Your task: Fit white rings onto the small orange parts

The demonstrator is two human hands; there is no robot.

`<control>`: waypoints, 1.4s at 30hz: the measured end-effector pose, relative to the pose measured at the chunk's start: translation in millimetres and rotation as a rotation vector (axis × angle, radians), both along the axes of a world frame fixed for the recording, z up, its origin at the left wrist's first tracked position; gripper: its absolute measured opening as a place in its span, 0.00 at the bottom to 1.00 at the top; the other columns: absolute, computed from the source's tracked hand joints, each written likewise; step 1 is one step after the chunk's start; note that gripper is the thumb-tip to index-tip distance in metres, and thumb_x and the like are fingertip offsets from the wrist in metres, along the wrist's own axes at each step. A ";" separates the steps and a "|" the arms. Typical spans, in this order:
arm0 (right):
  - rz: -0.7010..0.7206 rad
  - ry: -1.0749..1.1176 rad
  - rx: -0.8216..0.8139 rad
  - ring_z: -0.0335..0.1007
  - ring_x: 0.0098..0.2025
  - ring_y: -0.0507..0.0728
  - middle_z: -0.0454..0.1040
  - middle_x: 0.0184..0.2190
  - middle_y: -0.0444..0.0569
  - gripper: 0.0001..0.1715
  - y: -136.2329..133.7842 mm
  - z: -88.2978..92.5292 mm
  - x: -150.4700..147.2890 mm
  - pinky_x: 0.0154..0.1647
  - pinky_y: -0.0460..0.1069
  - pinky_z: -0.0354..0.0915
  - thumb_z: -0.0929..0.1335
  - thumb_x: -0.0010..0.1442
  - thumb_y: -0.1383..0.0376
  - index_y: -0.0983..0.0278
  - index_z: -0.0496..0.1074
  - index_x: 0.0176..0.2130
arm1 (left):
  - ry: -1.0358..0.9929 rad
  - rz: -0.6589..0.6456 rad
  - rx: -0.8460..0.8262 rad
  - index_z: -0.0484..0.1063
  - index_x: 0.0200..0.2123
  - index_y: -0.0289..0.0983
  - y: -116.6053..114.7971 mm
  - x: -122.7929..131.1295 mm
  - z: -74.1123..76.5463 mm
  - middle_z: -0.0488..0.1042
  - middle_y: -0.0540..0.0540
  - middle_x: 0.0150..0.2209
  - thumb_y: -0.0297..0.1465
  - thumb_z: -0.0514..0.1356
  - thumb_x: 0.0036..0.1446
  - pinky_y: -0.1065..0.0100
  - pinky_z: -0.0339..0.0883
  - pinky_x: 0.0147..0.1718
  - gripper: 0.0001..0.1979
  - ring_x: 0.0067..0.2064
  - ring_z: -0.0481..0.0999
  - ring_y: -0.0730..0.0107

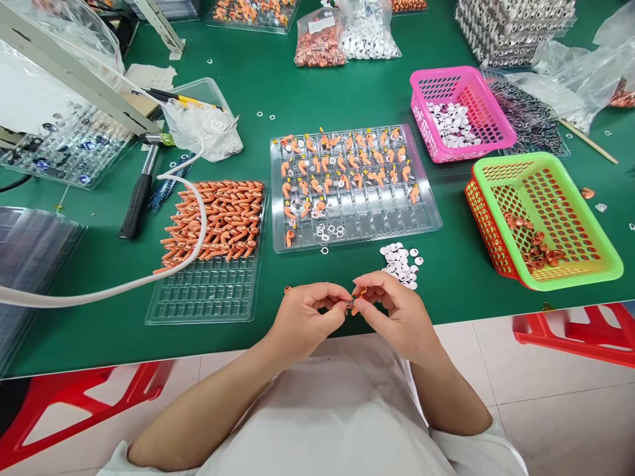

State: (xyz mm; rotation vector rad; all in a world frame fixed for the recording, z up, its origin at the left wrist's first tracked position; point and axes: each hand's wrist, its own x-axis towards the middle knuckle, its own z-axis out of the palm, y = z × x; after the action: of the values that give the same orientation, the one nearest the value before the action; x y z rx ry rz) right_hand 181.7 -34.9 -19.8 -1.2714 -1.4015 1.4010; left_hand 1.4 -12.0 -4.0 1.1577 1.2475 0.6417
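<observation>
Close to the table's front edge, my left hand (pixel 306 320) and my right hand (pixel 401 318) meet fingertip to fingertip. Between them is a small orange plastic part (pixel 355 309) with a yellow tip, pinched by the right fingers. The left thumb and forefinger pinch something thin and dark against it, too small to name. Just beyond the right hand lies a pile of white discs (pixel 399 263). Ahead stands a clear tray (pixel 357 215) with several rows of orange curved parts (pixel 353 160), and loose white rings (pixel 330 231) lie on its near side.
Stacked orange parts (pixel 218 221) fill another tray at left, crossed by a white hose (pixel 201 218). A hammer (pixel 136 205) lies beyond it. At right are a pink basket (pixel 489 122) with white discs and a green basket (pixel 602 244) with copper-coloured parts.
</observation>
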 end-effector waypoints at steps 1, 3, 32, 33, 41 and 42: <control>-0.012 0.016 -0.011 0.75 0.39 0.53 0.74 0.40 0.46 0.13 -0.3 -1.1 -0.1 0.42 0.50 0.72 0.68 0.64 0.68 0.56 0.70 0.49 | -0.008 0.012 -0.008 0.79 0.28 0.35 0.8 0.0 0.1 0.79 0.46 0.27 0.28 0.61 0.49 0.71 0.72 0.31 0.06 0.30 0.78 0.68; -0.023 0.048 -0.015 0.75 0.40 0.54 0.74 0.41 0.47 0.14 -0.8 -3.4 0.7 0.44 0.51 0.72 0.68 0.64 0.68 0.56 0.71 0.50 | -0.012 0.038 -0.004 0.79 0.29 0.34 2.3 -0.3 0.3 0.80 0.45 0.27 0.28 0.62 0.49 0.69 0.73 0.33 0.06 0.30 0.79 0.66; -0.105 0.061 0.178 0.72 0.37 0.55 0.73 0.36 0.47 0.05 -11.3 -1.2 15.8 0.37 0.51 0.72 0.67 0.66 0.66 0.57 0.75 0.40 | 0.069 -0.217 0.313 0.81 0.41 0.41 -7.0 -11.9 8.2 0.84 0.45 0.43 0.29 0.59 0.63 0.64 0.73 0.49 0.10 0.47 0.81 0.62; -0.095 0.058 0.177 0.72 0.37 0.55 0.73 0.35 0.47 0.06 -11.2 -0.8 16.5 0.37 0.51 0.71 0.67 0.66 0.67 0.57 0.74 0.40 | 0.060 -0.215 0.292 0.81 0.40 0.40 -6.9 -12.2 8.4 0.83 0.44 0.44 0.30 0.60 0.62 0.63 0.72 0.51 0.09 0.49 0.80 0.60; -0.050 -0.047 0.238 0.75 0.38 0.56 0.77 0.35 0.46 0.10 -11.1 -0.6 14.7 0.39 0.52 0.72 0.69 0.64 0.71 0.56 0.73 0.43 | -0.192 -0.263 -0.043 0.76 0.45 0.36 6.2 -15.4 11.4 0.81 0.42 0.39 0.34 0.61 0.61 0.65 0.77 0.40 0.12 0.39 0.82 0.63; -0.029 -0.064 0.288 0.75 0.39 0.56 0.77 0.35 0.46 0.11 -10.4 0.1 14.1 0.39 0.52 0.71 0.69 0.64 0.72 0.56 0.73 0.43 | -0.194 -0.301 -0.065 0.77 0.45 0.37 9.0 -15.7 12.1 0.82 0.43 0.38 0.34 0.62 0.60 0.65 0.76 0.40 0.11 0.39 0.81 0.63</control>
State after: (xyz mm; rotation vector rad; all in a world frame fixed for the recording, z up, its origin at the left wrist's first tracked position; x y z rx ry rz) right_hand 195.8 -45.3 -19.7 -1.1513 -1.5574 1.1001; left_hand -14.3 -3.0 8.1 1.1704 0.9013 0.4721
